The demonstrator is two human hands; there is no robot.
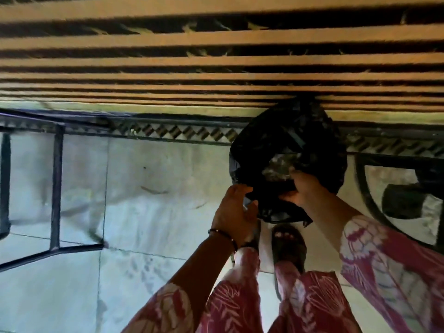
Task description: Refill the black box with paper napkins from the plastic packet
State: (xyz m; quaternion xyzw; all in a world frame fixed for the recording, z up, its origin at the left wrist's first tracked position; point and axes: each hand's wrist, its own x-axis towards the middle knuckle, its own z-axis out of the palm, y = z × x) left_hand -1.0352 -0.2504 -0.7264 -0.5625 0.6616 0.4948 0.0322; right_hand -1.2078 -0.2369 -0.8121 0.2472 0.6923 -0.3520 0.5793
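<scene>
Item: black plastic bag [283, 150], crumpled, hanging below slatted wooden tabletop [216, 58], over pale tiled floor [144, 188]. Pale contents visible thru opening; can't tell if napkins.
L hand [234, 207]: fingers curled on bag's lower-left edge, grasping it; beaded bracelet [222, 234] at wrist.
R hand [304, 188]: gripping bag's lower-right rim, thumb inside opening.
Black box: not identifiable.
Also: patterned red sleeves, sandalled foot [288, 243] beneath bag, black metal chair frame [56, 188] at left.
</scene>
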